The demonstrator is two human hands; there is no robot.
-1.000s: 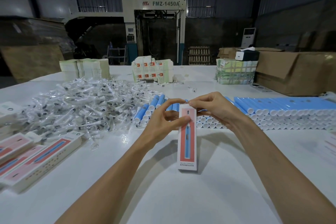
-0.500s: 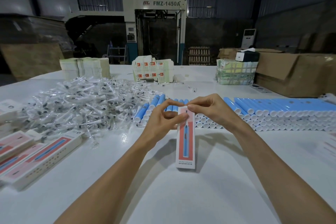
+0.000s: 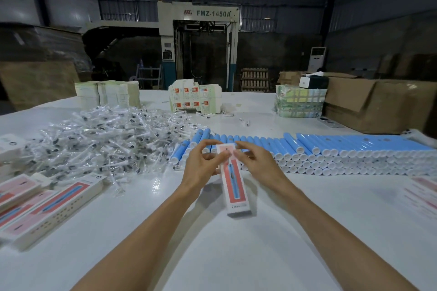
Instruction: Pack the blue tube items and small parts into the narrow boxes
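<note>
Pinching the top of the narrow box [image 3: 234, 182], the left hand [image 3: 201, 160] and right hand [image 3: 257, 160] hold it slanted over the table [image 3: 236, 255], just before the blue tubes [image 3: 331, 146]; likely the flap-closing step, so next comes a firm tuck, then laying it by the other boxes [image 3: 54, 205] at left

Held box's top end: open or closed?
Cannot tell; the left hand and right hand pinch the narrow box there, covering that end.

A grey machine [image 3: 198, 13] marked FMZ-1450A stands behind the white counter [image 3: 236, 255]. Brown cardboard cartons [image 3: 378, 104] sit at its right edge.
</note>
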